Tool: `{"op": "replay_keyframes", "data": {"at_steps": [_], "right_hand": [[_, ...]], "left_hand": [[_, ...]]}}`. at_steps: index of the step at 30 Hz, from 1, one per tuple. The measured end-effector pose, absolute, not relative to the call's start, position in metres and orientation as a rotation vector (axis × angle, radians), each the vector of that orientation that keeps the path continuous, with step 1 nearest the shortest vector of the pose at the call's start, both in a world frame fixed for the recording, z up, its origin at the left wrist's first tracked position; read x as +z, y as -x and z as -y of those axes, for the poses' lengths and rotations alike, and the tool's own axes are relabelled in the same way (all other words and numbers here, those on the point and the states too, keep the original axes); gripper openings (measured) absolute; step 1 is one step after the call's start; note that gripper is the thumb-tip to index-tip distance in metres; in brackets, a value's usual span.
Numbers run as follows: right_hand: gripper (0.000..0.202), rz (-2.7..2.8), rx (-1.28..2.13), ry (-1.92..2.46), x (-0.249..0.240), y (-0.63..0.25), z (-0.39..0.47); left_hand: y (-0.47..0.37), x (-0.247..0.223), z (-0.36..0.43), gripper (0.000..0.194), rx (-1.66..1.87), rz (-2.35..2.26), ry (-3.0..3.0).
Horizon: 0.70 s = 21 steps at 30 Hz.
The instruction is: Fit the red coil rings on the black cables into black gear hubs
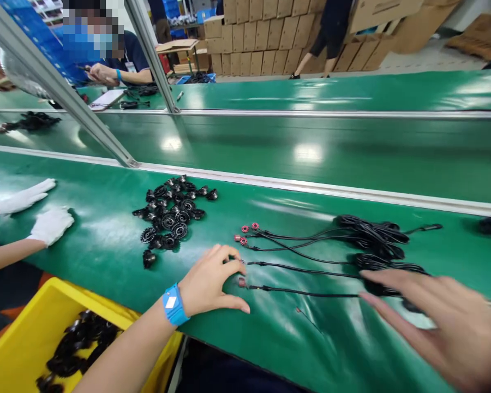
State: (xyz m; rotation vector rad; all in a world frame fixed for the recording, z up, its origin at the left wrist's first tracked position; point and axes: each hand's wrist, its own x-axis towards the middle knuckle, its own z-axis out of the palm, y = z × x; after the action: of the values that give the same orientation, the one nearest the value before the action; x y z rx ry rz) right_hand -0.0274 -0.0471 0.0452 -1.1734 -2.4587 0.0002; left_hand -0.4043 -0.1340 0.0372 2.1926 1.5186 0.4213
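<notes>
My left hand (215, 281), with a blue band on its wrist, is over the green table with its thumb spread away from curled fingers. Its fingertips reach the end of a black cable (303, 268), and whether they touch it I cannot tell. Just beside them lies a small red cable end (243, 283). Blurred by motion, my right hand (437, 322) has fingers stretched out and thumb apart, partly covering a coiled black cable (393, 265). Behind it lies another cable bundle (368, 232), whose leads run left to several red ring-shaped ends (255, 226).
Left of centre lies a pile of black round parts (169, 213). A yellow bin (28, 333) at lower left holds similar parts. Another person's white-gloved hands (51, 225) rest at far left. A metal post (102, 125) and white rail (270, 182) border the table (270, 349).
</notes>
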Motion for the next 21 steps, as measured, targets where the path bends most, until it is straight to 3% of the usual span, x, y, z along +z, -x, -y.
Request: {"op": "replay_keyframes", "data": {"at_steps": [2,6,8,13,21], "right_hand": [[0.022,2.583,0.199,0.846,0.050,0.078,0.059],[0.020,2.658,0.424,0.687,0.048,0.153,0.071],[0.028,2.642,0.486,0.686,0.044,0.166,0.072],[0.028,2.457,0.644,0.725,0.045,0.161,0.073],[0.031,2.457,0.691,0.655,0.055,0.161,0.074]], "left_hand": [[0.405,0.036,0.135,0.047,0.411,-1.475,-2.142],[0.401,0.035,0.137,0.015,0.483,-1.464,-2.086],[0.395,0.037,0.139,0.014,0.648,-1.406,-1.926],[0.378,0.040,0.144,0.040,1.038,-1.198,-1.485],[0.371,0.042,0.141,0.011,1.232,-1.237,-1.562]]}}
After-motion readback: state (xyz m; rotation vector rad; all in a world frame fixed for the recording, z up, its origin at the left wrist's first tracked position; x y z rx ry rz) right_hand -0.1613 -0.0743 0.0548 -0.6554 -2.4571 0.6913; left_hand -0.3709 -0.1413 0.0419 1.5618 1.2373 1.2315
